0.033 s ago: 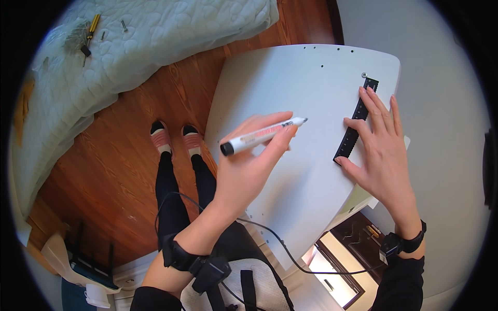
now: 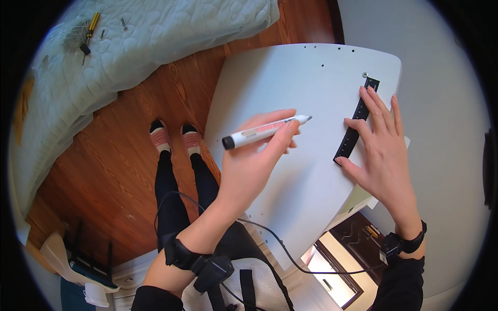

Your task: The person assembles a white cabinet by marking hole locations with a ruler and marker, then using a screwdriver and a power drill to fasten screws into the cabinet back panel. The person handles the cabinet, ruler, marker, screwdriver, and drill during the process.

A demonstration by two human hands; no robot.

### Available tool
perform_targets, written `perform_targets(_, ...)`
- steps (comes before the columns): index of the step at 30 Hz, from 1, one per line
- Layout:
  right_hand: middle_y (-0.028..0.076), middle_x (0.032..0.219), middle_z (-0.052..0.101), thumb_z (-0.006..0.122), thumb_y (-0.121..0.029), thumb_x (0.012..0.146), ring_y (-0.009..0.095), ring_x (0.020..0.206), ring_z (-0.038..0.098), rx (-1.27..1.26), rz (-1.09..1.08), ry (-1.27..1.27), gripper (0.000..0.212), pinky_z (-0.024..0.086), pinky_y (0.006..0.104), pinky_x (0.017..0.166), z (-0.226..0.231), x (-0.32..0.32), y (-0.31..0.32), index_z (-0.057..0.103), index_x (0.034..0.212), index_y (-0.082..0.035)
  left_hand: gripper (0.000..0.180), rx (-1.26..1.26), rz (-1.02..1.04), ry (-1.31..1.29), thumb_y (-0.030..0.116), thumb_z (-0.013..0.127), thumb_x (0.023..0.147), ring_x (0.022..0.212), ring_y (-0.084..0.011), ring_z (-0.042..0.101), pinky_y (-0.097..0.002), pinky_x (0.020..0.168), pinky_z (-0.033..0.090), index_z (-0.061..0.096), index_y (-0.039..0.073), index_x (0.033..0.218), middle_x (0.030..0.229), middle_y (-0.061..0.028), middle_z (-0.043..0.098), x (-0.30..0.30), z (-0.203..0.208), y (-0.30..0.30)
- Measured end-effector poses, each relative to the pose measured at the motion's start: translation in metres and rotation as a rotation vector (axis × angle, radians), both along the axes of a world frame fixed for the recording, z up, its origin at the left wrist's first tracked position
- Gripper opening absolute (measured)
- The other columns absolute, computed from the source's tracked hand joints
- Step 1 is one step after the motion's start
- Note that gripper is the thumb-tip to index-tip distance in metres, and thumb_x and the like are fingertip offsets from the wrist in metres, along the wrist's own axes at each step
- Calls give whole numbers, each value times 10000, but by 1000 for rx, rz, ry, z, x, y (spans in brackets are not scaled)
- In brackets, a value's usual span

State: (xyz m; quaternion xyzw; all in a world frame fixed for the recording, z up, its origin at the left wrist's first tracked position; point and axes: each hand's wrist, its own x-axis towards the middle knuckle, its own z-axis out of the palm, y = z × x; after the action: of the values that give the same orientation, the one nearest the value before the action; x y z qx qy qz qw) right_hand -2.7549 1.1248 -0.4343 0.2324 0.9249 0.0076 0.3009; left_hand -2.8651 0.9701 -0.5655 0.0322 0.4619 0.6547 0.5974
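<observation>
A white marker [image 2: 259,133] with a black end lies in my left hand [image 2: 249,160], closed around it like a pen. Its dark tip points right, above the white panel [image 2: 259,83], apart from it. My right hand [image 2: 381,137] is spread open on the panel. Its fingertips press down a black ruler [image 2: 350,140], with the thumb at the lower end and other fingers near the upper end. Just beyond that upper end sits a small round metal fitting [image 2: 365,75].
Several small dark holes [image 2: 339,48] dot the panel's far edge. At far left, a white quilted mattress [image 2: 171,36] carries a yellow-handled screwdriver [image 2: 94,22] and a bolt [image 2: 123,24]. A black cable [image 2: 306,270] runs between my wrists. A grey wall [image 2: 441,103] stands right of the panel.
My left hand has shifted slightly to the right and away from me with the marker. My right hand and the ruler stay in place.
</observation>
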Motion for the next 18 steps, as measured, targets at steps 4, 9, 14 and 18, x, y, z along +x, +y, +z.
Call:
perform_targets(4,249,1443,412,809,-233,622,343,1405,326,-20,11,-29,407,136,519,1203,-2,4,-1,627,945,-65,284,-37,94,-252,151,676,921,782,-99,623,-212,684,496,638,-29,1138,905,-68,680,27,1,14)
perform_targets(9,241,1438,418,801,-217,622,343,1397,338,-16,40,-16,423,143,527,1197,-6,7,2,623,973,-61,190,-33,119,-387,174,643,946,731,-103,607,-246,677,494,617,1,1020,863,-77,658,45,-2,25)
perform_targets(14,213,1425,435,803,-169,593,329,1383,362,-12,29,-1,811,153,536,1193,-10,10,7,469,1311,4,192,0,137,-451,201,587,988,723,-115,608,-252,648,491,539,15,1001,833,-75,623,67,-4,40)
perform_targets(18,204,1424,434,812,-126,557,331,1359,387,-26,-6,-7,1045,154,542,1192,-11,11,9,287,1442,55,216,25,118,-422,204,574,999,713,-118,601,-246,643,500,489,7,1021,833,-70,593,79,-4,55)
